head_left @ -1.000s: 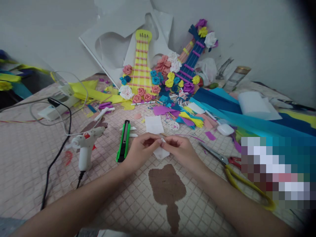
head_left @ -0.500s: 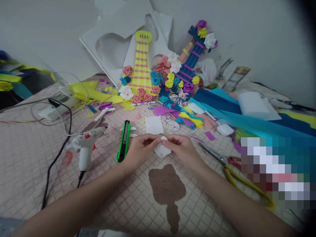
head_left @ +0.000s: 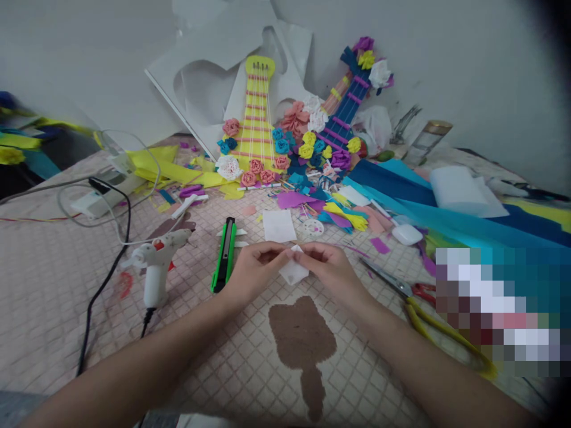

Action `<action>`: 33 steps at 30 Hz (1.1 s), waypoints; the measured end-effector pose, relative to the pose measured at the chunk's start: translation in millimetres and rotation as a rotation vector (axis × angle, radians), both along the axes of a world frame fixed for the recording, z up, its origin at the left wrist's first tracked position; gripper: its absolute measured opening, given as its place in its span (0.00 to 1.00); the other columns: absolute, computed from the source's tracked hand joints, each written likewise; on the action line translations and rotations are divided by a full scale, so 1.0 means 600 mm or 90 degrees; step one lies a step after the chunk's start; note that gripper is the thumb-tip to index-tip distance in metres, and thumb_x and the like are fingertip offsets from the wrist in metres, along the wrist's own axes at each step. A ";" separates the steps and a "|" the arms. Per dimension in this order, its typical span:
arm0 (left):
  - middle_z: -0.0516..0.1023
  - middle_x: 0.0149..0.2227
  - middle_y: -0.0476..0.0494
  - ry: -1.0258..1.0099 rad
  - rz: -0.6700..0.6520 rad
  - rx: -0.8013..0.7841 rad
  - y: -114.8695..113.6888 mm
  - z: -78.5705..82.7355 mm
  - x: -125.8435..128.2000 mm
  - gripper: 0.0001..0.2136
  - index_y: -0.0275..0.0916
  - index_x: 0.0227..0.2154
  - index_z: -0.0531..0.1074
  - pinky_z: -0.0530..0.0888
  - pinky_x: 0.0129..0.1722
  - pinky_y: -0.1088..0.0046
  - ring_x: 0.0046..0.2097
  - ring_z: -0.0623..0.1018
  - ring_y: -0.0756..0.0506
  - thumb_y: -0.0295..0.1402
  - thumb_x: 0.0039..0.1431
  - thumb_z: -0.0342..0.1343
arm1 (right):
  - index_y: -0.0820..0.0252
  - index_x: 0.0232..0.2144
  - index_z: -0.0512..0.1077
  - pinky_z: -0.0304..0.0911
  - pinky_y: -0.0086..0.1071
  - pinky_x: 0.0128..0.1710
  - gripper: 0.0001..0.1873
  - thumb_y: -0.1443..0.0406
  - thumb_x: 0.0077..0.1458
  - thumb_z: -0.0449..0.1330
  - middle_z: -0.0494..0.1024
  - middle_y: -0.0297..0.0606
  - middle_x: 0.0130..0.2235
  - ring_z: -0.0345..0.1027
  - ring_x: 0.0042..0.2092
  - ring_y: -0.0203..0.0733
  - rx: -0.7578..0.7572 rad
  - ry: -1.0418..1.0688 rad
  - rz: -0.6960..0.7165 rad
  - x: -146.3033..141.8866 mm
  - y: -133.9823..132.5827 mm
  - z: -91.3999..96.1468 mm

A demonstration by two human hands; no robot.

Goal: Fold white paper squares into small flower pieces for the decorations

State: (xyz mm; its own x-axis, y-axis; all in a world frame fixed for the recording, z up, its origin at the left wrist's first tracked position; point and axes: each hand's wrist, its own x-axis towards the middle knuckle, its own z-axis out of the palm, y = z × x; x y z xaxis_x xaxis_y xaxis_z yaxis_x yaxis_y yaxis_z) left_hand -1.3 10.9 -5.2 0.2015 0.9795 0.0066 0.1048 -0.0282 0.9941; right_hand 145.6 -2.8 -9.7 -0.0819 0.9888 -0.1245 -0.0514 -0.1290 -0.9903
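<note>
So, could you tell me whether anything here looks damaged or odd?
A brown patch breaks the checked mat below the white paper in the left hand and right hand, as if its top layer were torn away.

My left hand (head_left: 253,270) and my right hand (head_left: 332,270) meet straight in front of me, held low, their fingertips almost touching. Each is curled with the knuckles up, thumb and forefinger pinched tight and the other fingers tucked beneath. My bare left forearm (head_left: 147,368) reaches in from my left and my bare right forearm (head_left: 428,371) from my right. Both wrists are straight, and the arms narrow to a V.
</note>
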 end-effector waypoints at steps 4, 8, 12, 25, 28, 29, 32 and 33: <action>0.78 0.30 0.44 -0.017 -0.023 -0.015 -0.002 -0.001 0.002 0.09 0.34 0.28 0.75 0.70 0.30 0.77 0.31 0.75 0.49 0.35 0.49 0.57 | 0.61 0.26 0.73 0.57 0.29 0.28 0.09 0.61 0.42 0.62 0.73 0.34 0.27 0.63 0.28 0.35 0.010 0.025 -0.025 0.000 0.001 -0.001; 0.77 0.27 0.45 -0.008 -0.038 -0.005 -0.002 -0.007 0.000 0.10 0.34 0.26 0.75 0.69 0.28 0.77 0.29 0.73 0.50 0.36 0.50 0.56 | 0.60 0.28 0.73 0.58 0.30 0.30 0.11 0.59 0.41 0.63 0.73 0.35 0.29 0.64 0.30 0.36 0.032 0.012 -0.027 0.002 0.002 -0.001; 0.76 0.27 0.47 0.012 -0.067 0.003 -0.003 -0.009 -0.002 0.10 0.34 0.26 0.75 0.68 0.28 0.79 0.28 0.72 0.51 0.36 0.51 0.55 | 0.60 0.27 0.74 0.59 0.31 0.32 0.10 0.59 0.42 0.62 0.75 0.36 0.29 0.65 0.31 0.37 0.039 -0.003 -0.062 0.003 0.003 -0.001; 0.74 0.23 0.48 -0.049 -0.066 -0.082 0.003 -0.003 0.002 0.10 0.33 0.23 0.74 0.65 0.24 0.78 0.24 0.69 0.52 0.36 0.47 0.57 | 0.62 0.20 0.71 0.57 0.30 0.29 0.13 0.58 0.46 0.59 0.70 0.35 0.23 0.62 0.27 0.35 0.008 0.087 -0.043 0.003 0.005 0.000; 0.73 0.21 0.49 -0.065 -0.074 -0.088 0.004 -0.003 0.002 0.09 0.33 0.22 0.74 0.64 0.23 0.79 0.23 0.68 0.53 0.36 0.46 0.58 | 0.62 0.23 0.73 0.57 0.29 0.29 0.10 0.60 0.43 0.62 0.72 0.34 0.25 0.62 0.28 0.34 0.012 0.075 -0.047 0.004 0.006 0.000; 0.73 0.21 0.49 -0.069 -0.075 -0.088 0.004 -0.003 0.002 0.09 0.33 0.22 0.74 0.63 0.23 0.79 0.23 0.68 0.53 0.36 0.46 0.58 | 0.61 0.24 0.74 0.57 0.29 0.30 0.09 0.60 0.43 0.62 0.73 0.34 0.26 0.62 0.29 0.34 0.018 0.067 -0.045 0.004 0.006 0.000; 0.72 0.21 0.50 -0.076 -0.072 -0.093 0.002 -0.001 0.002 0.09 0.33 0.23 0.74 0.63 0.23 0.79 0.23 0.68 0.54 0.36 0.46 0.59 | 0.61 0.25 0.74 0.57 0.29 0.32 0.10 0.59 0.43 0.63 0.74 0.35 0.27 0.63 0.30 0.35 0.029 0.052 -0.030 0.004 0.007 -0.001; 0.72 0.21 0.50 -0.077 -0.071 -0.095 0.002 -0.001 0.002 0.09 0.33 0.23 0.74 0.63 0.23 0.79 0.24 0.68 0.54 0.36 0.46 0.59 | 0.61 0.25 0.74 0.57 0.29 0.32 0.10 0.59 0.42 0.63 0.74 0.35 0.27 0.63 0.30 0.35 0.029 0.049 -0.030 0.004 0.007 -0.001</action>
